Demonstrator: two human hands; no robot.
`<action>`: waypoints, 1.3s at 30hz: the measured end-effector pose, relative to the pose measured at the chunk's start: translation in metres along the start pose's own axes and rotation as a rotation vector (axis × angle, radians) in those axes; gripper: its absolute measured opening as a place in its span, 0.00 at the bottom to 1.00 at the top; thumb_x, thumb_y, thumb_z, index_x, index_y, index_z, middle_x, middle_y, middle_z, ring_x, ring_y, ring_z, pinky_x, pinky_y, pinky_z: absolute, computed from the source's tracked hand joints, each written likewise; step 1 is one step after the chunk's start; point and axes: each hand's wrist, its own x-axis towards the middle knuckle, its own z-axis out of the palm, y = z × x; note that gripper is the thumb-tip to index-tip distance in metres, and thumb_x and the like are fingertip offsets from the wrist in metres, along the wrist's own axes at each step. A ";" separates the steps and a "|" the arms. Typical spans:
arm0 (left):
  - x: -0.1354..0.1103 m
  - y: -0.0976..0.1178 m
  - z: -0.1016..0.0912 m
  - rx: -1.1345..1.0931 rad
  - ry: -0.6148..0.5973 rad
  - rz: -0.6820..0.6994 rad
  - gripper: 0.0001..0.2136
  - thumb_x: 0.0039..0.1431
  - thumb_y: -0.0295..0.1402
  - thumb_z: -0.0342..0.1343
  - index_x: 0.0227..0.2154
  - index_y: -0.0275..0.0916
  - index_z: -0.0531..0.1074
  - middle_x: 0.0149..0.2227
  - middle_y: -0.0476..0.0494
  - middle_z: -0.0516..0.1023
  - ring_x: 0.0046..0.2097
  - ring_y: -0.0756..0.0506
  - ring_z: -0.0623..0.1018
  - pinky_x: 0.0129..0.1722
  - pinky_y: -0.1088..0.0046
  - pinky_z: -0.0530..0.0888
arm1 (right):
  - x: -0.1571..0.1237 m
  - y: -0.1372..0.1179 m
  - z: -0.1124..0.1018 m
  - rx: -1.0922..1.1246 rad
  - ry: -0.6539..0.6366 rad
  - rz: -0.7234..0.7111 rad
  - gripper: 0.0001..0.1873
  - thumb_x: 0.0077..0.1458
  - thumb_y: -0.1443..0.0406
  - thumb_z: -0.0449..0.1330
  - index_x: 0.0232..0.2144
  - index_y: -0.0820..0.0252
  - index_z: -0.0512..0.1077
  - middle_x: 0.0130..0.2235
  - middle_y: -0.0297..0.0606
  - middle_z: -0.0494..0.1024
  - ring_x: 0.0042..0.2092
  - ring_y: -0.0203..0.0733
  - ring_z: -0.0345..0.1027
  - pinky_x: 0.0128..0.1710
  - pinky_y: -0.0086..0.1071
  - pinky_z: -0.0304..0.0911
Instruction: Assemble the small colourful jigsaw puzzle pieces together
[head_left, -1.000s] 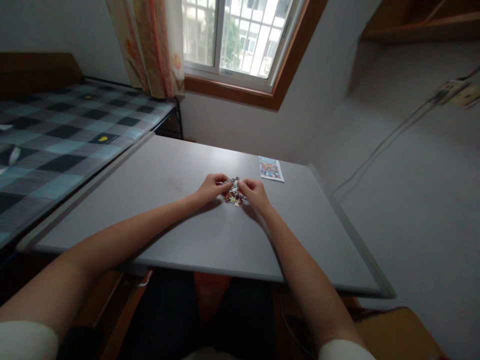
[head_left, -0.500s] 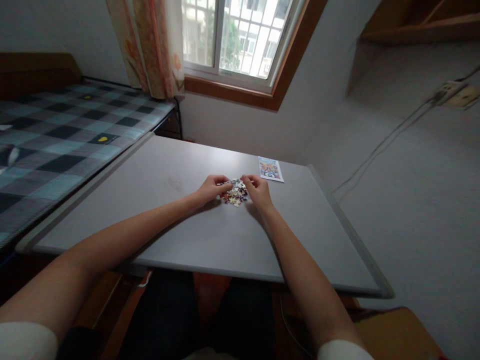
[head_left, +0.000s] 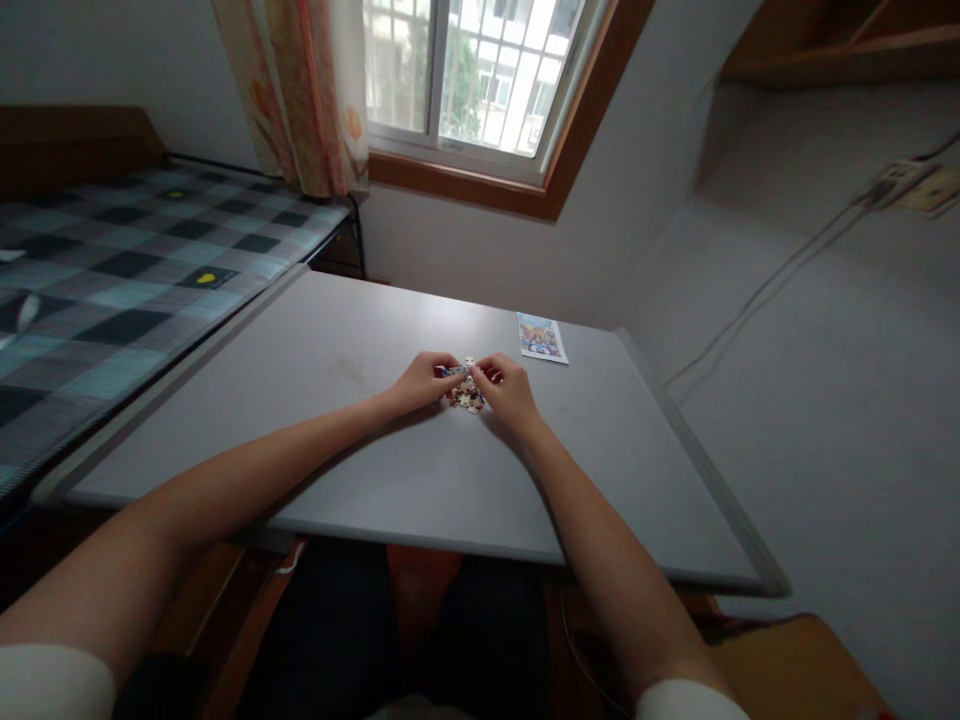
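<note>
A small heap of multicoloured jigsaw puzzle pieces [head_left: 468,400] lies on the grey-white table [head_left: 420,480]. On the left of the heap, my left hand [head_left: 426,382] is closed, thumb and fingers pinching a jigsaw puzzle piece [head_left: 454,371] just above the pile; whether it is one piece or some joined cannot be told. From the right, my right hand [head_left: 508,388] is closed too, its fingertips meeting the left hand's piece. A small piece seems to be pinched there, mostly hidden by the fingers.
A printed picture sheet [head_left: 541,338] lies behind my right hand, near the table's far edge. Left of the table stands a bed with a checked cover [head_left: 135,270]. A wall with a cable [head_left: 780,270] runs along the right, and a window [head_left: 480,80] is ahead.
My right hand has moved left and slightly down, bringing its fingertips over the heap against the left hand's piece. The left hand has barely moved.
</note>
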 end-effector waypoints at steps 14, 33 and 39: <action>-0.001 -0.002 -0.002 0.306 0.166 0.206 0.08 0.54 0.35 0.61 0.26 0.35 0.75 0.26 0.47 0.75 0.26 0.52 0.72 0.27 0.77 0.69 | 0.003 0.004 0.004 0.173 -0.015 0.136 0.15 0.49 0.53 0.57 0.21 0.59 0.69 0.21 0.32 0.70 0.25 0.35 0.60 0.26 0.30 0.55; 0.004 -0.002 -0.005 -0.113 0.069 -0.030 0.11 0.51 0.33 0.65 0.35 0.32 0.76 0.29 0.44 0.78 0.28 0.50 0.77 0.28 0.74 0.76 | 0.003 0.014 0.005 0.152 -0.056 0.097 0.20 0.49 0.49 0.61 0.27 0.61 0.74 0.29 0.38 0.76 0.29 0.38 0.67 0.32 0.33 0.63; 0.002 0.000 -0.005 -0.139 0.070 -0.021 0.12 0.51 0.35 0.66 0.34 0.32 0.76 0.28 0.45 0.78 0.29 0.49 0.78 0.28 0.74 0.76 | 0.005 0.014 0.006 0.386 -0.057 0.181 0.20 0.44 0.50 0.65 0.27 0.61 0.73 0.26 0.36 0.76 0.30 0.39 0.69 0.32 0.33 0.64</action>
